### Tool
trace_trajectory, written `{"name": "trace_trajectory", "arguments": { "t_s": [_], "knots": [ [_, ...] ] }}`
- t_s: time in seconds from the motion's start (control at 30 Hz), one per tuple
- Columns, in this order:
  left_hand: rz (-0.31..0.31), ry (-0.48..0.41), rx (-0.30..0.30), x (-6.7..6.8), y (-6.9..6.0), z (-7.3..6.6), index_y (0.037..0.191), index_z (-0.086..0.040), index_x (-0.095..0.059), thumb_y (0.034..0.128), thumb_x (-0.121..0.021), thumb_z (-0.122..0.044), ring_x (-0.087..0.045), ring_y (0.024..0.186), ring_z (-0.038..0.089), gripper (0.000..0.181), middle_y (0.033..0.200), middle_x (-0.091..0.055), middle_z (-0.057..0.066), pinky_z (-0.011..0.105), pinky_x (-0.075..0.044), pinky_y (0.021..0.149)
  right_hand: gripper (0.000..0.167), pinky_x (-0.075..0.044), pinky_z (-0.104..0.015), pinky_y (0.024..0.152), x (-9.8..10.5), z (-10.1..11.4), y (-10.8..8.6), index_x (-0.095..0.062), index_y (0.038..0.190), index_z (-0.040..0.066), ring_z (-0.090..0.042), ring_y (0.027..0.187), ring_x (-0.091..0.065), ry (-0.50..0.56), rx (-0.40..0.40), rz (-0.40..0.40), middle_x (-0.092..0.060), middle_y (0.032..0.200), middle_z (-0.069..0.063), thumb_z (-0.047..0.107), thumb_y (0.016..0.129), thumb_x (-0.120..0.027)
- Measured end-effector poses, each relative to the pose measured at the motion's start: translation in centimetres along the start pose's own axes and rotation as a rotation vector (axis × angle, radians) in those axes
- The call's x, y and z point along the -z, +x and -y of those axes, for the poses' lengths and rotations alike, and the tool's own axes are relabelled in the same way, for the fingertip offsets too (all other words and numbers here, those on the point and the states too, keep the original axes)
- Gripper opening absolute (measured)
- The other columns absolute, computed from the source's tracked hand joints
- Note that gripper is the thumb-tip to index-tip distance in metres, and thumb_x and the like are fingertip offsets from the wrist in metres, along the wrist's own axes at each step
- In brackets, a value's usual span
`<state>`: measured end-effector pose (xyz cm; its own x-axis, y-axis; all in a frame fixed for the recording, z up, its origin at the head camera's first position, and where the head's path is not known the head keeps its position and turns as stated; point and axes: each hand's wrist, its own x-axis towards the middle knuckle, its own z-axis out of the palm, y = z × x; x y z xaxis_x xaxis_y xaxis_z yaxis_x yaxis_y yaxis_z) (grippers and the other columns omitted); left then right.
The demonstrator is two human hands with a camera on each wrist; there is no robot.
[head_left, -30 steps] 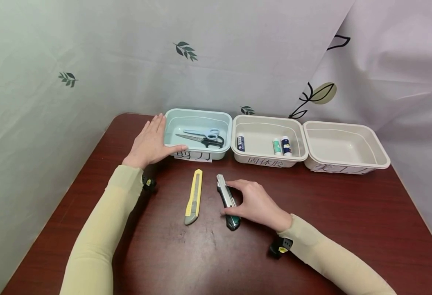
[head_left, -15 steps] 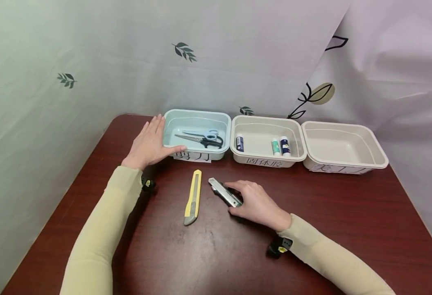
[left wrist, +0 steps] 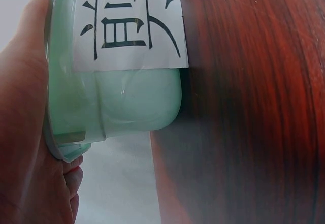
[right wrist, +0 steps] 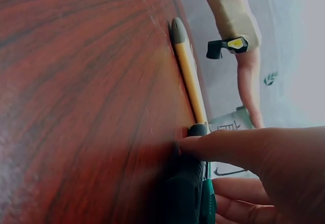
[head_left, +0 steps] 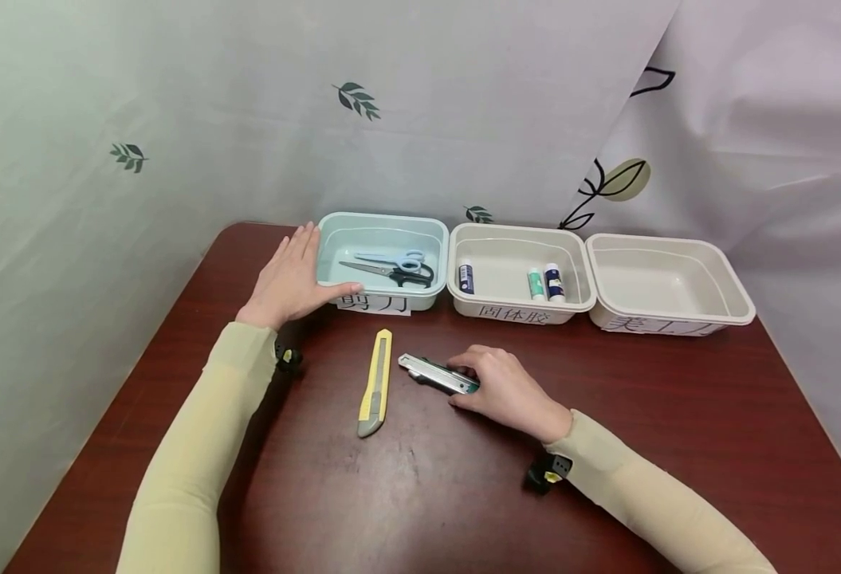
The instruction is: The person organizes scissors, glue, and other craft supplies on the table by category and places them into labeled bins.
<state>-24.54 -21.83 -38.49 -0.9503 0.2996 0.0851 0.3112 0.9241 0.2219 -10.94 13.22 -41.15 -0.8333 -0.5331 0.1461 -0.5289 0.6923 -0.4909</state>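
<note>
My right hand (head_left: 509, 391) pinches a silver and dark green utility knife (head_left: 434, 373) between thumb and fingers. The knife's silver end points left, and in the right wrist view its dark body (right wrist: 188, 188) is close above the tabletop. Just left of it lies a yellow utility knife (head_left: 376, 383) with a grey end. At the light blue bin (head_left: 427, 299), my left hand (head_left: 287, 279) rests on the left corner, its fingers straight along the side and the thumb on the front rim. Inside that bin are blue-handled scissors (head_left: 411, 261) and black-handled scissors (head_left: 413, 277).
A beige bin (head_left: 585, 271) in the middle holds a glue stick (head_left: 466, 277) at left, with a green one (head_left: 536, 285) and a navy one (head_left: 554, 283) at right. Another beige bin (head_left: 739, 311) stands at the right end. All have labels on a brown table (head_left: 642, 399).
The silver and green knife has turned in my right hand, its silver end swinging left toward the yellow knife. My left hand stays on the blue bin. The yellow knife has not moved.
</note>
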Motion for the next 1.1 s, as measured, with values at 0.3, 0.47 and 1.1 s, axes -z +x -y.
{"name": "trace_trajectory", "arguments": {
  "t_s": [0.3, 0.47, 1.1],
  "knots": [
    [0.001, 0.011, -0.005, 0.1, 0.2, -0.1, 0.160, 0.005, -0.010, 0.0825, -0.051, -0.086, -0.005, 0.154, 0.033, 0.127, 0.167, -0.009, 0.023, 0.043, -0.001, 0.124, 0.036, -0.050, -0.031, 0.066, 0.1, 0.0, 0.6, -0.079, 0.107, 0.008, -0.011, 0.074, -0.058, -0.042, 0.005, 0.025, -0.066, 0.090, 0.004, 0.024, 0.076, -0.090],
    [0.002, 0.012, -0.004, 0.1, 0.0, -0.1, 0.160, 0.006, -0.011, 0.0832, -0.052, -0.085, -0.006, 0.154, 0.033, 0.126, 0.167, -0.009, 0.024, 0.043, -0.002, 0.124, 0.030, -0.048, -0.030, 0.063, 0.3, -0.2, 0.9, -0.079, 0.101, 0.008, -0.010, 0.072, -0.056, -0.061, 0.019, 0.029, -0.064, 0.086, 0.005, 0.020, 0.074, -0.086],
    [0.005, 0.006, 0.005, 0.1, 0.0, -0.2, 0.160, 0.006, -0.010, 0.0826, -0.053, -0.085, -0.006, 0.154, 0.033, 0.127, 0.167, -0.009, 0.023, 0.043, -0.002, 0.124, 0.034, -0.049, -0.033, 0.067, 7.1, -1.9, 0.1, -0.079, 0.101, 0.012, -0.010, 0.073, -0.058, -0.109, 0.020, -0.126, -0.064, 0.083, 0.009, 0.021, 0.068, -0.086]
  ]
}}
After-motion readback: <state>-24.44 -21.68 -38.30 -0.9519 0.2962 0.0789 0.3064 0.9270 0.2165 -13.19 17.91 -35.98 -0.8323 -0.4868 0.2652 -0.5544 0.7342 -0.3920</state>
